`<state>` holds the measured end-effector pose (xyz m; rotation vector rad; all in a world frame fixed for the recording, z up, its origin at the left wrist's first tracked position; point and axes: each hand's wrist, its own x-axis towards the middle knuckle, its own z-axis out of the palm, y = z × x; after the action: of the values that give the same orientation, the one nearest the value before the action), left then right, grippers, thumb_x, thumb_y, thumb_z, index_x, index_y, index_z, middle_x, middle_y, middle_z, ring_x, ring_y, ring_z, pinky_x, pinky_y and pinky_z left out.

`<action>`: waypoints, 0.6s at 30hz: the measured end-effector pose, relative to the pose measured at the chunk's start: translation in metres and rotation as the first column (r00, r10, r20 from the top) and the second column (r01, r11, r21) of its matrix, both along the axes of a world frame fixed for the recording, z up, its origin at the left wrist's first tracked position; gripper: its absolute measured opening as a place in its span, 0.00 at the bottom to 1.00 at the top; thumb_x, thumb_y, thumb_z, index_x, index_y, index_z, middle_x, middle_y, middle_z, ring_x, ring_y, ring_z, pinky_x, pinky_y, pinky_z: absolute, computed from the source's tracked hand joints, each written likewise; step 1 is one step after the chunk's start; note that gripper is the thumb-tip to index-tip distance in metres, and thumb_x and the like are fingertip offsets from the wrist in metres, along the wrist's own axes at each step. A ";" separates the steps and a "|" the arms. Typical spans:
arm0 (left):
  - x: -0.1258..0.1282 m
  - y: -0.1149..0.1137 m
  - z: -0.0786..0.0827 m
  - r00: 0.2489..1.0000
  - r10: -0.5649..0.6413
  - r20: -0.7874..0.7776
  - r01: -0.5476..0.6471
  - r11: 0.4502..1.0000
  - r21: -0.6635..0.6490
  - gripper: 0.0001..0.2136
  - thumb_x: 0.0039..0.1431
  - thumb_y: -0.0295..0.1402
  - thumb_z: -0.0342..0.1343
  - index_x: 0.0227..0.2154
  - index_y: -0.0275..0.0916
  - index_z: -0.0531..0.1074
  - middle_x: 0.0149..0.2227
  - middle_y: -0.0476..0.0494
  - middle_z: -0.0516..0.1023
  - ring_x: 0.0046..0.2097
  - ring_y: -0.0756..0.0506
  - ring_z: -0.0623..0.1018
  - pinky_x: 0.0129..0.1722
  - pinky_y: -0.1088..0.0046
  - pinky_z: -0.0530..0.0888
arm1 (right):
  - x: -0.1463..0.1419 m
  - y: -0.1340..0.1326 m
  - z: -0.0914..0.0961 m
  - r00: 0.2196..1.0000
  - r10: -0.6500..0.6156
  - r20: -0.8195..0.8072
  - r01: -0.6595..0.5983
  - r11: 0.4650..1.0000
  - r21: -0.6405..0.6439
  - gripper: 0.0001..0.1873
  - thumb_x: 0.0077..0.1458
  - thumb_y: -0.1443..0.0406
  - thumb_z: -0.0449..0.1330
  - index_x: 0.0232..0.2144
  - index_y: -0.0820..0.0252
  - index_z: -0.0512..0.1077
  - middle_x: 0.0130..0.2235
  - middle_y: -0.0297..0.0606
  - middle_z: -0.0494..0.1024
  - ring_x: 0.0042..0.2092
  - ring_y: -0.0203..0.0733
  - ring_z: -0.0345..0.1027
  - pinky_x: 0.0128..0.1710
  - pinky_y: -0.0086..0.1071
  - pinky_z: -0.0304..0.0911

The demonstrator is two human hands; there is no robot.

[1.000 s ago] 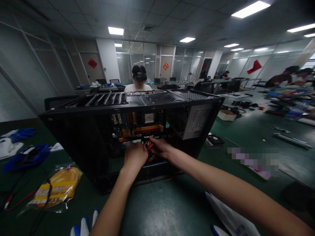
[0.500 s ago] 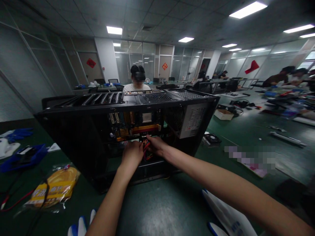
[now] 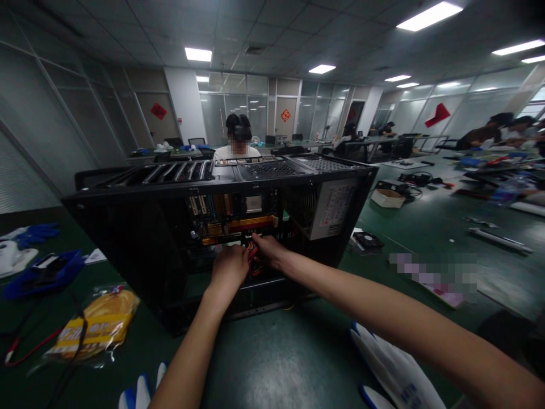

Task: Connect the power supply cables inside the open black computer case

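Observation:
A black computer case [image 3: 123, 221] stands on the green table with its open side toward me. Inside it are a motherboard [image 3: 206, 230] with a processor [image 3: 254, 204] and a silver power supply [image 3: 331, 210] at the right. My left hand [image 3: 230, 262] and my right hand [image 3: 270, 250] reach in below the yellow and red slots. Both are closed around a bundle of red and dark cables [image 3: 252, 250]. The fingertips and the cable end are mostly hidden, so I cannot tell whether a plug touches the board.
White gloves with blue edges [image 3: 395, 363] lie near me. To the left are a yellow packet [image 3: 100, 324] and a blue tray [image 3: 46, 275]. A fan [image 3: 368, 241], a small box [image 3: 387, 197] and a metal bar [image 3: 500, 240] lie to the right. A person [image 3: 237, 142] sits beyond the case.
Both hands keep nearly the same place and grip on the cables. The view has shifted very slightly.

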<state>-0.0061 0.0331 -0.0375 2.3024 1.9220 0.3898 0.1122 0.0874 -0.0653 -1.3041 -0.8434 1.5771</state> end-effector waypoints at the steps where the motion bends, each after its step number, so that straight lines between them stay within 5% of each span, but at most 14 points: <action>1: 0.000 0.000 0.000 1.000 -0.008 -0.001 0.008 1.000 -0.004 0.16 0.67 0.35 0.45 0.37 0.39 0.79 0.37 0.36 0.82 0.41 0.41 0.79 0.39 0.70 0.69 | 0.000 0.000 0.000 1.000 -0.004 0.004 0.004 1.000 0.000 0.13 0.65 0.63 0.55 0.28 0.62 0.68 0.20 0.31 0.71 0.19 0.30 0.64 0.17 0.22 0.60; 8: 0.002 0.001 -0.001 1.000 -0.012 -0.027 0.012 1.000 0.010 0.16 0.67 0.34 0.45 0.37 0.38 0.79 0.37 0.35 0.81 0.41 0.41 0.79 0.38 0.70 0.68 | 0.002 0.002 0.003 0.996 0.026 0.089 -0.029 0.999 0.035 0.14 0.65 0.63 0.54 0.27 0.61 0.68 0.20 0.31 0.71 0.19 0.31 0.64 0.17 0.23 0.61; 15: 0.001 0.000 -0.005 1.000 0.020 -0.001 -0.020 0.997 0.072 0.16 0.68 0.35 0.44 0.39 0.39 0.78 0.40 0.39 0.82 0.43 0.42 0.79 0.41 0.70 0.69 | 0.034 0.005 0.004 0.880 0.320 0.350 -0.364 0.929 0.066 0.30 0.68 0.53 0.44 0.20 0.62 0.69 0.16 0.37 0.72 0.15 0.33 0.58 0.17 0.26 0.52; 18: 0.002 -0.002 -0.003 0.998 0.062 -0.026 -0.058 0.990 0.130 0.16 0.68 0.34 0.43 0.42 0.39 0.77 0.42 0.39 0.81 0.45 0.42 0.78 0.43 0.70 0.69 | 0.047 0.001 0.003 0.800 0.150 0.580 -0.361 0.893 0.268 0.32 0.67 0.54 0.48 0.14 0.60 0.67 0.13 0.35 0.67 0.16 0.34 0.56 0.21 0.28 0.50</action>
<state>-0.0037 0.0311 -0.0410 2.3451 2.0419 0.5025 0.1593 0.0883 -0.0619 -1.4166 -1.6610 1.1537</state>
